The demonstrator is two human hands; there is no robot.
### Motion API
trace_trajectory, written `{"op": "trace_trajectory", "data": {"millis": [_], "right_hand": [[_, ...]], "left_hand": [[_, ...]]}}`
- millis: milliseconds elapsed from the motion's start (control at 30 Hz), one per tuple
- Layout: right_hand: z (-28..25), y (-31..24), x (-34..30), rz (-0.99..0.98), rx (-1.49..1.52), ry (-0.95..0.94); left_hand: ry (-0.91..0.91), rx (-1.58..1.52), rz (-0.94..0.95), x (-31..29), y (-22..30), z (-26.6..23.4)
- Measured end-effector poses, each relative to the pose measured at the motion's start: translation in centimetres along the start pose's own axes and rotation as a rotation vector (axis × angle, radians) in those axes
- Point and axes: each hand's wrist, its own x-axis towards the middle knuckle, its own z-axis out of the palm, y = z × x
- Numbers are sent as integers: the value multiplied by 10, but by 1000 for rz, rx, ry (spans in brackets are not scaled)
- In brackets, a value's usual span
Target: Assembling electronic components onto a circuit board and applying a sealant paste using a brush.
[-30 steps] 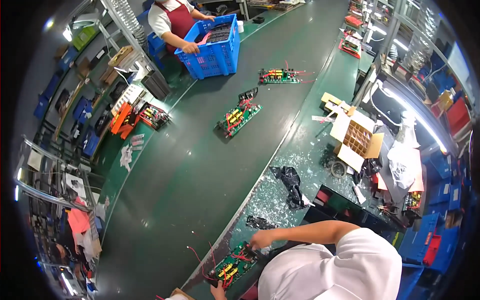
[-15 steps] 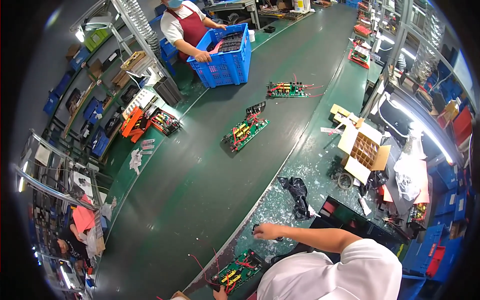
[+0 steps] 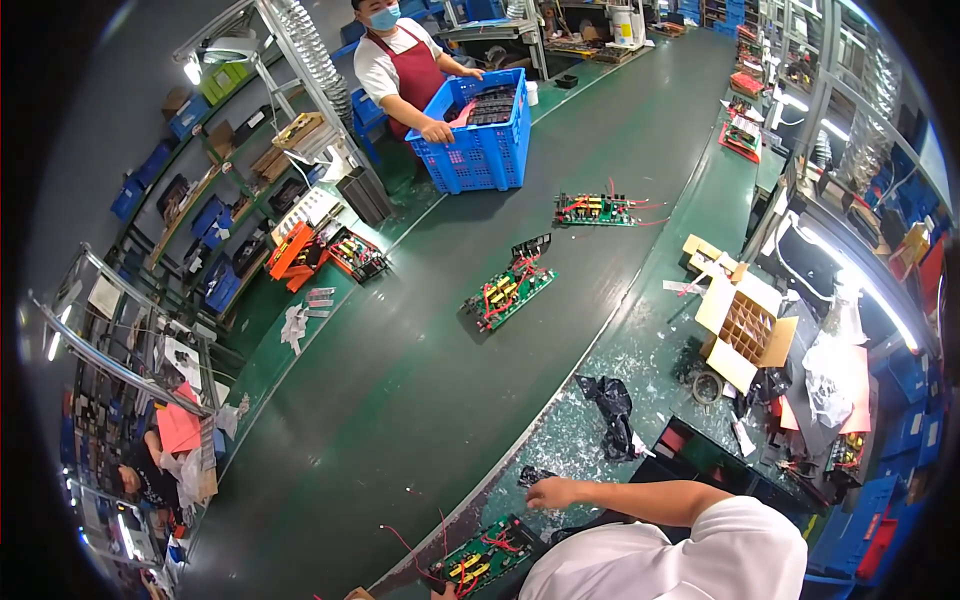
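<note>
At the lower edge, a green circuit board (image 3: 482, 560) with yellow parts and red wires lies in front of me. My left hand (image 3: 446, 592) grips its near left edge; only a small part of that hand shows. Over the bench edge, beyond the board, my right hand (image 3: 555, 492) is held with its fingers curled together. A small crumpled black scrap (image 3: 537, 475) lies right at its fingertips. Whatever those fingers may hold is hidden. Further along the belt sit a second circuit board (image 3: 508, 297) with a black heat sink and a third board (image 3: 600, 209) with red wires.
A dark green belt (image 3: 400, 400) runs past me. On the right bench are a black plastic bag (image 3: 610, 405), a tape roll (image 3: 707, 387), an open divided carton (image 3: 748, 325) and a black case (image 3: 690, 450). Across the belt, a co-worker (image 3: 410, 75) holds a blue crate (image 3: 475, 150).
The whole view has shifted, moving the scene right and down. My right hand has drawn back slightly, and more of the black scrap shows. Less of my left hand is visible.
</note>
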Motion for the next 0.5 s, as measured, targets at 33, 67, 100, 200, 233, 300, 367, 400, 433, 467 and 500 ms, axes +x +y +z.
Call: {"op": "trace_trajectory", "data": {"millis": [33, 67, 100, 200, 233, 300, 367, 400, 433, 467, 500], "right_hand": [[-3, 3, 0, -21, -21, 37], [-8, 0, 0, -23, -21, 34], [-13, -3, 0, -13, -16, 34], [-15, -3, 0, -21, -6, 57], [-13, -3, 2, -44, -6, 71], [-13, -12, -2, -17, 7, 76], [-10, -8, -5, 20, 23, 91], [-2, 3, -2, -63, 7, 124], [5, 15, 0, -143, -8, 158], [4, 12, -1, -140, -1, 151], [4, 0, -6, 9, 84, -31]], "left_hand": [[-23, -21, 2, -2, 3, 2], [-40, -44, 3, -7, 6, 1], [-37, -45, 1, -4, 3, 0], [-12, 67, 62, 13, -11, -4], [14, 92, 78, 23, -24, -9], [34, 122, 93, 30, -30, -10], [53, 163, 104, 34, -34, -8], [49, 169, 105, 36, -35, -8], [57, 136, 138, 40, -36, -6], [73, 101, 161, 45, -41, -6], [82, 107, 148, 52, -48, -10]]}}
